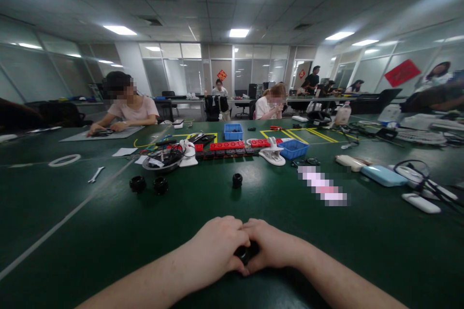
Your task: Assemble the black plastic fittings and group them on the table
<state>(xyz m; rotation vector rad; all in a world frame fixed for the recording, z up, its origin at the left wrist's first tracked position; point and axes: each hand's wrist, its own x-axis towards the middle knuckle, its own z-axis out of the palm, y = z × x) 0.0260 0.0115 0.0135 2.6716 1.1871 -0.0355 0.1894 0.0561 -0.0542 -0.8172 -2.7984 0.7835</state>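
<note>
My left hand (pixel 221 241) and my right hand (pixel 271 244) meet low in the middle of the head view. Their fingers wrap round a small black round part (pixel 243 254), which shows only in part between them. Straight ahead on the green table stands a black ringed fitting (pixel 237 181). Two more pieces of similar look, a black fitting (pixel 137 184) and another black fitting (pixel 160 185), sit side by side to the left. The fingers largely cover the held part, so its exact shape is hidden.
A wrench (pixel 96 175) and a white ring (pixel 64 160) lie at left. Further back are a bowl of cables (pixel 163 166), a red row of blocks (pixel 227 147) and a blue bin (pixel 294 148). A light-blue case (pixel 384 175) lies right. Other people sit beyond.
</note>
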